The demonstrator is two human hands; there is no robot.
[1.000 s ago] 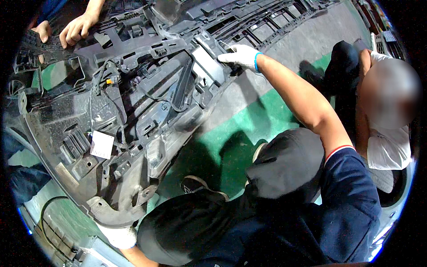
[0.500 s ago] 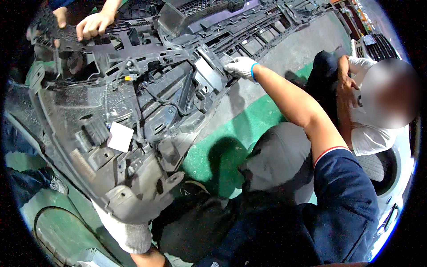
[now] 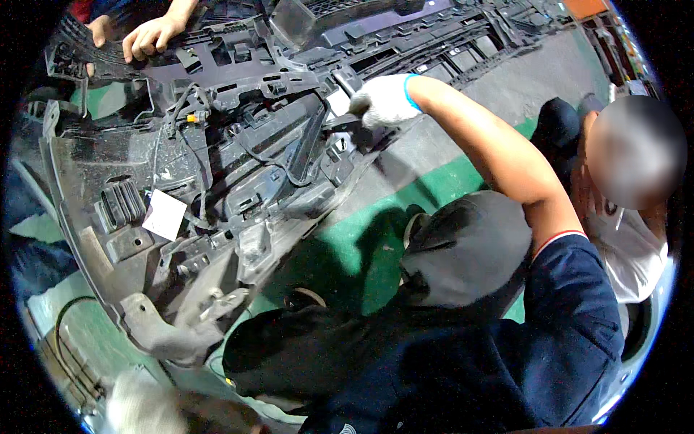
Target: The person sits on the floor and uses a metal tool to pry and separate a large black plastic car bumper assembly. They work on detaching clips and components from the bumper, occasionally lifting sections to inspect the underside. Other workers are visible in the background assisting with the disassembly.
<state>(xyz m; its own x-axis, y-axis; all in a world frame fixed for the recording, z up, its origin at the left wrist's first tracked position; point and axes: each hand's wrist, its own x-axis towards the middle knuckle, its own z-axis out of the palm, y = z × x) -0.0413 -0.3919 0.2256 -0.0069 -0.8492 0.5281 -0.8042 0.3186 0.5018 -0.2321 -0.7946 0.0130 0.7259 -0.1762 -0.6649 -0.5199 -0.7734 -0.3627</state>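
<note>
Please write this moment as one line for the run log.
right hand: gloved, gripping bumper panel edge | left hand: gloved, blurred, near panel's lower end | co-worker's hand: on far edge

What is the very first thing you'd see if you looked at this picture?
The huge dark grey plastic car bumper, lying inside-up across the left and top. Next, the right hand in a white knitted glove resting on its upper middle, and a white paper tag on its left part. Another person's bare hand grips the top-left edge.
</note>
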